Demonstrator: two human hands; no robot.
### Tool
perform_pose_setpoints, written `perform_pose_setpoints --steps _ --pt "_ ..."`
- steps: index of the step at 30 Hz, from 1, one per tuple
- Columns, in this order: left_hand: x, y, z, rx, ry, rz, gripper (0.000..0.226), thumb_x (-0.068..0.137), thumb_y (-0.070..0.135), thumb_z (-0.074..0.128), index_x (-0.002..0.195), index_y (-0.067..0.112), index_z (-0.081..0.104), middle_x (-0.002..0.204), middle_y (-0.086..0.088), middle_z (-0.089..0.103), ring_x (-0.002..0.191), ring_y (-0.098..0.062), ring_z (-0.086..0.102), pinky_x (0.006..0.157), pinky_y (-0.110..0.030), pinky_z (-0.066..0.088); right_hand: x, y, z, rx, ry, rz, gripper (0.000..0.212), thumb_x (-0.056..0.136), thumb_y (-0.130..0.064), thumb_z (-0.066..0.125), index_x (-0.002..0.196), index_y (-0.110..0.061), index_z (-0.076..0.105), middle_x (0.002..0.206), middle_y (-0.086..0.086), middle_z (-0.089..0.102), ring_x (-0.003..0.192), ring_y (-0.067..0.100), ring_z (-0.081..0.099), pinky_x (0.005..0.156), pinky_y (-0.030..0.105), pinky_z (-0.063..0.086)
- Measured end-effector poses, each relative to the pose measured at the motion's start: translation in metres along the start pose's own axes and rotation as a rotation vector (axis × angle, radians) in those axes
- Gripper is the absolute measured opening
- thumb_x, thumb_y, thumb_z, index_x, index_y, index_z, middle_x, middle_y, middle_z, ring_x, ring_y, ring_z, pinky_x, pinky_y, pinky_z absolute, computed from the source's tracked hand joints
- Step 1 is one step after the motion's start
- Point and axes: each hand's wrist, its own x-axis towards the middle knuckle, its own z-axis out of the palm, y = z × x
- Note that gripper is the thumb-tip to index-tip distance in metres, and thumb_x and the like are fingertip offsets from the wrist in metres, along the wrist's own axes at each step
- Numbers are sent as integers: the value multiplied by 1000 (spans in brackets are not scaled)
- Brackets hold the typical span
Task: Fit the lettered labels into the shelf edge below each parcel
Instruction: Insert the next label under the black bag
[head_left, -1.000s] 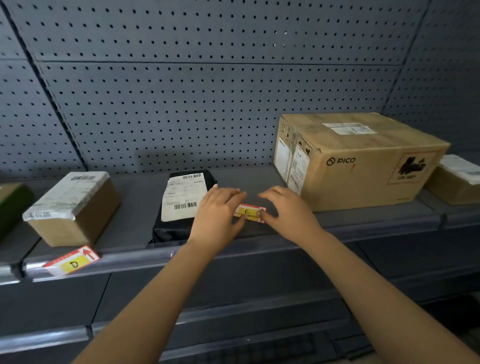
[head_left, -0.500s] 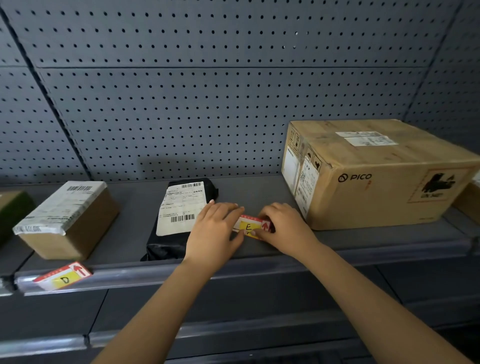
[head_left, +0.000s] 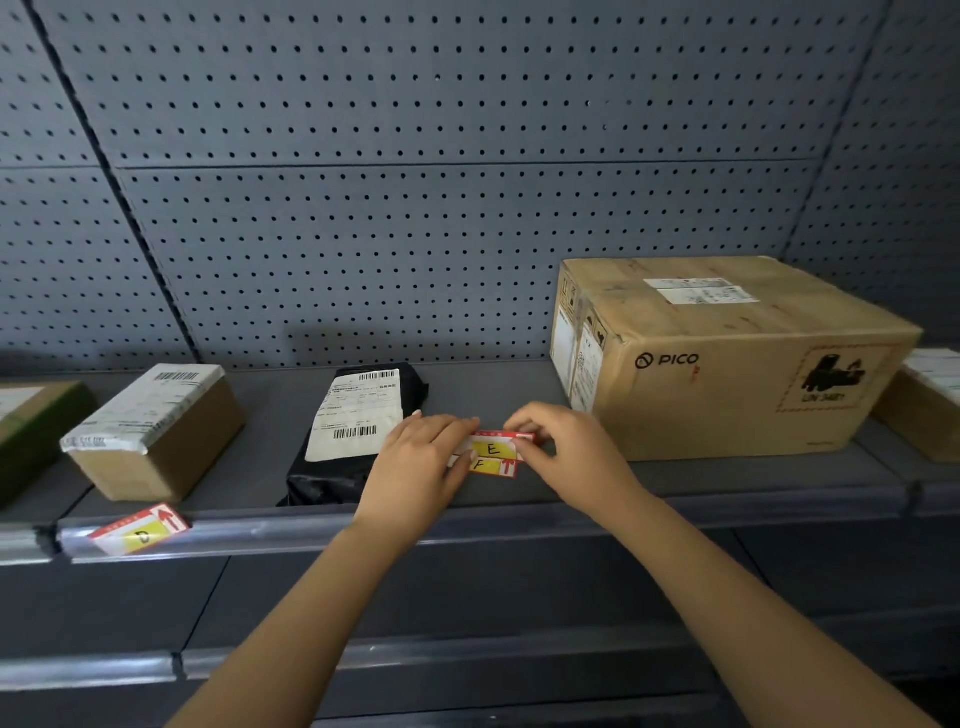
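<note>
Both hands meet over the grey shelf, between the black bag parcel (head_left: 358, 431) and the big PICO carton (head_left: 727, 358). My right hand (head_left: 566, 457) pinches the E label (head_left: 496, 448) by its right end. Just under it the F label (head_left: 488, 466) shows, with my left hand (head_left: 421, 467) holding the left ends of the labels. Both labels are yellow with red edges and a red arrow. A D label (head_left: 140, 530) sits tilted in the clear shelf edge strip (head_left: 291, 530), below the small brown box (head_left: 156, 431).
A green-sided box (head_left: 36, 426) stands at the far left and another brown box (head_left: 930, 410) at the far right. Grey pegboard (head_left: 415, 208) backs the shelf. A lower shelf edge (head_left: 467, 654) runs beneath my forearms.
The E label has been slid up and apart, so the F label beneath it now shows. My hands stay at the same spot on the shelf; the view shifted slightly.
</note>
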Motion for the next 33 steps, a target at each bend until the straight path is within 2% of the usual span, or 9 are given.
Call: perform_pose_setpoints --steps 5,9,15,19,25,29,33 --pt "-11 18 -17 38 45 46 31 93 27 44 106 13 68 86 -3 65 74 -29 60 73 -37 48 -18 -8 -14 45 47 -55 17 86 -15 64 102 -19 65 95 -4 66 81 5 61 70 26 53" --pt "-32 29 -33 87 55 18 30 94 25 43 106 14 68 83 -3 63 72 -27 59 69 -37 46 -34 -16 -11 102 67 -103 16 85 -13 65 100 -17 66 93 -4 63 79 6 61 72 23 51" --pt "-75 24 -55 131 45 -6 24 94 22 50 108 15 68 87 -2 65 75 -25 60 72 -36 45 -60 -44 12 158 42 -115 16 85 -9 65 100 -14 67 94 -3 66 81 6 62 74 22 53" --pt "-95 9 -78 141 52 -46 32 95 30 43 106 15 69 88 -1 66 79 -25 61 75 -35 44 -60 -74 29 157 25 -152 16 85 -8 65 99 -15 67 94 -2 67 81 7 61 75 20 52" --pt "-111 -42 -102 152 72 -56 25 91 24 53 107 16 69 97 -2 69 87 -25 62 93 -40 43 -43 -108 64 70 23 -166 15 87 -9 62 100 -16 66 96 -3 66 86 7 59 76 26 52" --pt "-117 -74 -110 113 91 10 24 89 21 54 105 13 70 94 -2 69 81 -27 61 90 -42 46 -31 -121 83 -69 31 -171 12 88 -12 62 99 -16 67 94 -4 67 84 10 59 75 32 52" --pt "-121 -101 -108 57 67 66 24 84 9 68 108 10 69 96 -5 69 82 -29 61 86 -43 47 -22 -126 95 -162 56 -157 10 88 -11 61 95 -15 66 91 -2 67 81 15 60 78 40 50"
